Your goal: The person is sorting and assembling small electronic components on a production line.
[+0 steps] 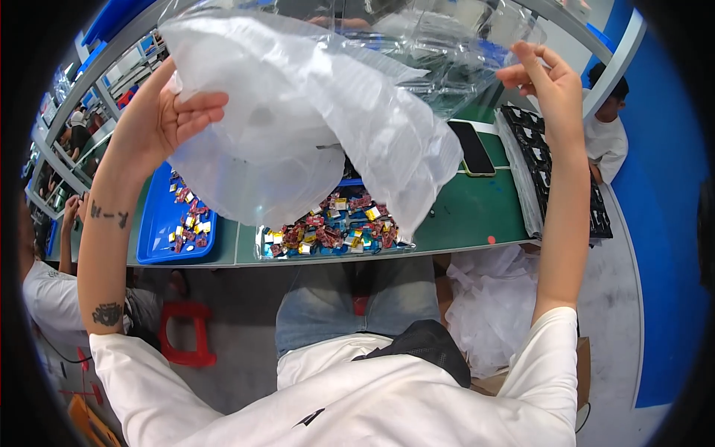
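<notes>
A large, translucent white plastic sheet [372, 112] hangs crumpled in the air over the bench. My left hand [190, 119] holds its left side, fingers curled and the thumb partly hidden by the sheet. Raised at the upper right, my right hand [547, 78] pinches the edge of a clear plastic piece [458, 78], which spreads behind the white sheet. Below the sheet's lower edge lies a pile of small red, yellow and white parts [331, 231] in a clear tray, partly covered from view.
A blue tray [153, 242] with similar small parts stands at the left. On the green bench [454, 216] lie a phone [472, 149] and black trays [532, 149] at the right. White plastic bags [491, 313] are heaped below the bench, and a red stool [186, 350] stands at lower left. Other people sit at both sides.
</notes>
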`<state>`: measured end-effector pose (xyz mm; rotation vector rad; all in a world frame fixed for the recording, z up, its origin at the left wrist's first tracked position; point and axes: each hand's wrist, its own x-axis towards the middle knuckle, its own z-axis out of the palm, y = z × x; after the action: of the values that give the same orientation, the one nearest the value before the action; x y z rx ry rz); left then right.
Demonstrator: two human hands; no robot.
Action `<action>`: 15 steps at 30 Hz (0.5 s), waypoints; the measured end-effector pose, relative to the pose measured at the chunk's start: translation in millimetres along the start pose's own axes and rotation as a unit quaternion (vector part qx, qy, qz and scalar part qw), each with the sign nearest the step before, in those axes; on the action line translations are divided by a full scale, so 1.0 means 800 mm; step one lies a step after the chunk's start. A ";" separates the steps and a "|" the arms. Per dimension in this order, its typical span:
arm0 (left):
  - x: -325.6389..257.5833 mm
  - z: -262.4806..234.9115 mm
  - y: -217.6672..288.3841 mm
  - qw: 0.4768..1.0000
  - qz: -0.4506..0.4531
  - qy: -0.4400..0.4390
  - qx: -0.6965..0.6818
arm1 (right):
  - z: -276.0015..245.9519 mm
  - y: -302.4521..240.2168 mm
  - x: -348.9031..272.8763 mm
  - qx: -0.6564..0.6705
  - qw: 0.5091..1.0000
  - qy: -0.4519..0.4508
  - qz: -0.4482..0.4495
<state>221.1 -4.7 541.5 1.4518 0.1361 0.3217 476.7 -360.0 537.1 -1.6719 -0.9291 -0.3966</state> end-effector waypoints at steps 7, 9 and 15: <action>0.036 0.015 0.041 0.995 0.030 0.041 0.083 | 0.002 -0.005 0.053 -0.010 1.000 0.017 0.003; 0.054 0.004 0.050 0.995 0.032 0.041 0.080 | 0.011 -0.036 0.054 0.053 0.995 0.080 0.037; 0.084 0.005 0.066 0.993 0.070 0.034 0.087 | -0.006 -0.010 0.087 0.054 0.994 0.084 -0.049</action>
<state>279.2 16.3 601.3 1.6276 0.1201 0.4834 515.8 -338.4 591.8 -1.4749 -0.8931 -0.5365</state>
